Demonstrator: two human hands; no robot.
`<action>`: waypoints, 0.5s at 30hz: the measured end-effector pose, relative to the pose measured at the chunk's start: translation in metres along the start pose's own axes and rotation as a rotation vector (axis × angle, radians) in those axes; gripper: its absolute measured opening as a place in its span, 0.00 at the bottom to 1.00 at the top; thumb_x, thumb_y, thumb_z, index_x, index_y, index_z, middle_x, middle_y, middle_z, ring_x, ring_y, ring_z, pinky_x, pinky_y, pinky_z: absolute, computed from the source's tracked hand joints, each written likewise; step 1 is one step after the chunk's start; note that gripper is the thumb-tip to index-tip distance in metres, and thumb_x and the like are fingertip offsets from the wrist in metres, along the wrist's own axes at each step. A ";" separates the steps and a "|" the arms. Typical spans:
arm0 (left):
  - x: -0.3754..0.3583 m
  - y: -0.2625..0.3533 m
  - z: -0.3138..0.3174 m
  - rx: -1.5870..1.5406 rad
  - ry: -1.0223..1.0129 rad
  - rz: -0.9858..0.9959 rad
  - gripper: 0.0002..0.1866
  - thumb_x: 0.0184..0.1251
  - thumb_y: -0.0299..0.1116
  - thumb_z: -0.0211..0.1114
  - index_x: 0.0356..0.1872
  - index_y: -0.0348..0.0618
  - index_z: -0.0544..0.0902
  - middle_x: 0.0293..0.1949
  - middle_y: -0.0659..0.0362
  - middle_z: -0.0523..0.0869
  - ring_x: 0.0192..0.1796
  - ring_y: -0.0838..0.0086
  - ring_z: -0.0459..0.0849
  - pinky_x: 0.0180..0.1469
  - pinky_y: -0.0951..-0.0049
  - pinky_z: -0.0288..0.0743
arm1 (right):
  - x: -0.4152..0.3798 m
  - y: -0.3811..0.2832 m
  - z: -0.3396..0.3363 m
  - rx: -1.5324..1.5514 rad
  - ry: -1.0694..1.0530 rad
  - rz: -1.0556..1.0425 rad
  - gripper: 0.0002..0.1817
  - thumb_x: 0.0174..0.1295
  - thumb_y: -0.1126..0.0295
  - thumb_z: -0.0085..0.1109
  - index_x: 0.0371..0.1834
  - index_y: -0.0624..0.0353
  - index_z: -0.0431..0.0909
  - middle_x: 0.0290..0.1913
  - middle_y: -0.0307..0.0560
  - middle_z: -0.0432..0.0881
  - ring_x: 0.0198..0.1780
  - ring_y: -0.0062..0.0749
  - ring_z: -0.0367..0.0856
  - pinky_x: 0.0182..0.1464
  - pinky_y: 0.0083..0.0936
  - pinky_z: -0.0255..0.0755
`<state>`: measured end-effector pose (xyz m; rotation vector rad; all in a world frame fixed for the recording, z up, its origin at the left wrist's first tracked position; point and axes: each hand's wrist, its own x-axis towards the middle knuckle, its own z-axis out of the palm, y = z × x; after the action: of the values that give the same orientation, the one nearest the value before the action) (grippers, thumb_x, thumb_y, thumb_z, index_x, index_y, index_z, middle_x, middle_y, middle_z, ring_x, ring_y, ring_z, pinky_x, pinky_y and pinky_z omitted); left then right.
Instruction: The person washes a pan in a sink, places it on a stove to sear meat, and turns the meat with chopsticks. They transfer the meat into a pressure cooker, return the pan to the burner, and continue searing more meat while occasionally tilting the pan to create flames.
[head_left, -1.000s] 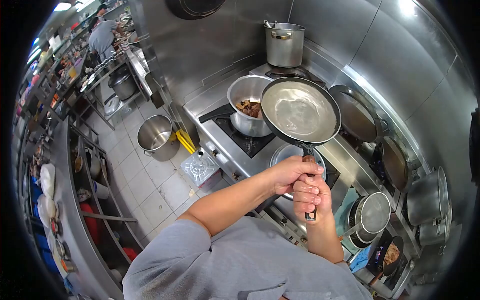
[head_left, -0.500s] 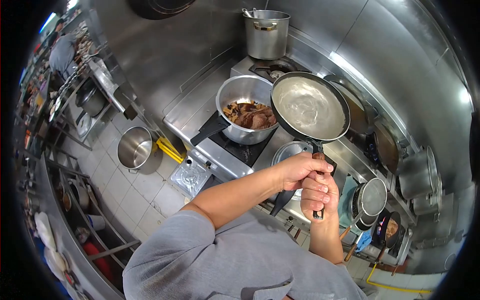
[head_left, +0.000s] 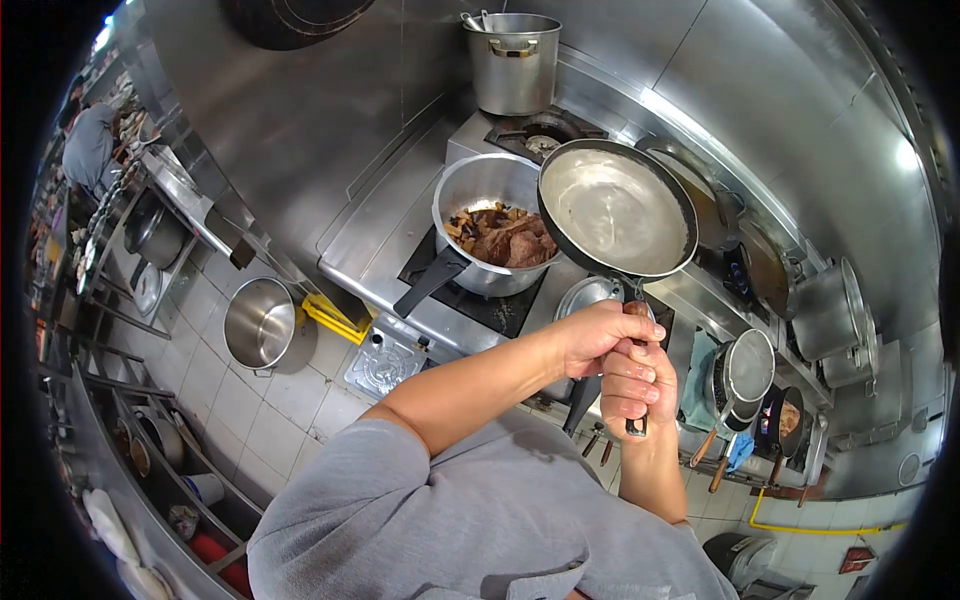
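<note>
Round black frying pan w/ pale inside (head_left: 618,208) is at 3 o'clock from deep silver metal pot (head_left: 503,280). L hand (head_left: 598,340) & R hand (head_left: 637,385) are wrapped round its long brown handle (head_left: 635,309), best place to hold. Prob. stiff, front-heavy; wet skin may slip.

The left hand (head_left: 596,340) forms the upper part of a shared grip, the right hand (head_left: 638,385) just beneath it, its fingers (head_left: 626,387) curled tight (they look wet). The left forearm (head_left: 480,382) slants into the grip from the left; the right forearm (head_left: 652,478) rises from below it.
</note>
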<state>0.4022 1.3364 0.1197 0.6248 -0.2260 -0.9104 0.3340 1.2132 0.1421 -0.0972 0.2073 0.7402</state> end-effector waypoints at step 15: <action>-0.028 0.018 -0.017 -0.010 -0.060 -0.008 0.09 0.65 0.34 0.64 0.27 0.42 0.78 0.26 0.64 0.78 0.29 0.82 0.77 0.32 0.79 0.73 | 0.024 0.028 0.006 -0.075 0.014 -0.039 0.05 0.67 0.69 0.47 0.32 0.52 0.69 0.18 0.26 0.65 0.14 0.13 0.65 0.16 0.20 0.66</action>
<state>0.4049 1.3735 0.1183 0.5898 -0.2727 -0.9389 0.3336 1.2509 0.1424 -0.1770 0.1908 0.7091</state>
